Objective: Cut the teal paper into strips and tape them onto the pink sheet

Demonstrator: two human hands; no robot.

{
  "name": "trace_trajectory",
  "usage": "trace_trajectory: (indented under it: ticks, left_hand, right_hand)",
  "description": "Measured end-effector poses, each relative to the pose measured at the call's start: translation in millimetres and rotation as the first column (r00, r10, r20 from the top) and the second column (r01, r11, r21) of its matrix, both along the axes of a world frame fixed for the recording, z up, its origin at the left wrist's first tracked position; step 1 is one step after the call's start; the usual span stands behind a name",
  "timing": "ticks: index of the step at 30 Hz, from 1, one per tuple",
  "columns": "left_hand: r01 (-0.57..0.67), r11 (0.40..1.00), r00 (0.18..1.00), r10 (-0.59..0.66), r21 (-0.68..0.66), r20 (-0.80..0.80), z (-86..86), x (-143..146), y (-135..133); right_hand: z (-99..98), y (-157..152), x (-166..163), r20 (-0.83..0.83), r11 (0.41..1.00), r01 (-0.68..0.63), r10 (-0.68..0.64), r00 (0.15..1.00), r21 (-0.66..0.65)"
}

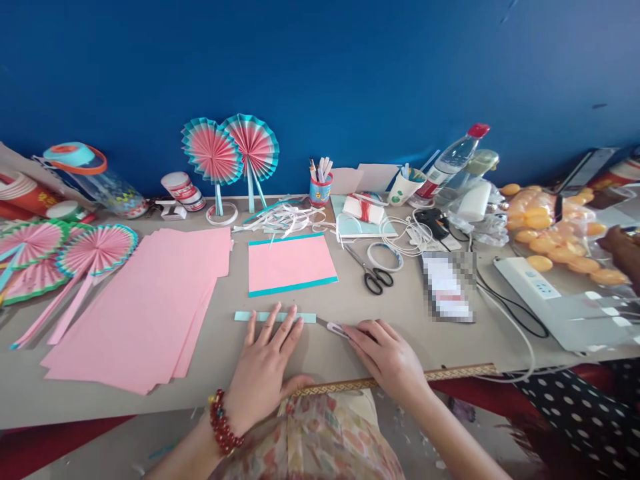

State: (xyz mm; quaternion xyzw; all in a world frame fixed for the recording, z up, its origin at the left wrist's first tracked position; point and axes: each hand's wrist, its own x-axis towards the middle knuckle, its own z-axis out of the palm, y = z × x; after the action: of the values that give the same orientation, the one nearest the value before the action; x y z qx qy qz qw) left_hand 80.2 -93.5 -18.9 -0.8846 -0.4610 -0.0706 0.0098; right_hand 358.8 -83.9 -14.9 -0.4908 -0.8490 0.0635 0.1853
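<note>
A light blue paper strip (pixel 241 317) lies flat on the table, with the spread fingers of my left hand (pixel 267 360) pressing on it. My right hand (pixel 387 357) grips a utility knife (pixel 336 328) with a pale handle, its blade pointing left at the strip's right end. Just beyond the strip is a pink paper sheet (pixel 293 267) edged in blue along its near and far sides. To the right of that sheet are black-handled scissors (pixel 379 280) and a roll of tape (pixel 385 257).
Stacked pink paper (pixel 140 307) covers the left of the table (pixel 240 393). Pleated paper fans (pixel 250 147) lean on the blue wall, behind white paper scraps (pixel 287 220). A phone (pixel 447 287), a power strip (pixel 537 283) and another person's hand (pixel 623 253) are on the right.
</note>
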Motion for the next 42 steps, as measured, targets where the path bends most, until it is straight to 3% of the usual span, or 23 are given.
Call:
trace_trajectory:
  ticks: [12,31,42]
  left_hand:
    - [-0.004,1.000,1.000,0.004,-0.005,0.001,0.1,0.9,0.5]
    - [-0.015,1.000,1.000,0.015,-0.009,-0.010,0.2,1.2,-0.2]
    - [-0.034,0.999,0.999,0.034,-0.028,-0.002,0.0,0.9,-0.6]
  right_hand:
    - [-14.4,3.6,7.2,0.175,0.989,-0.056,0.032,0.984,0.137]
    - [-11.6,3.5,4.5,0.158,0.974,-0.111,0.080,0.984,0.200]
    - [-11.6,2.7,2.0,0.135,0.978,-0.115,0.092,0.987,0.172]
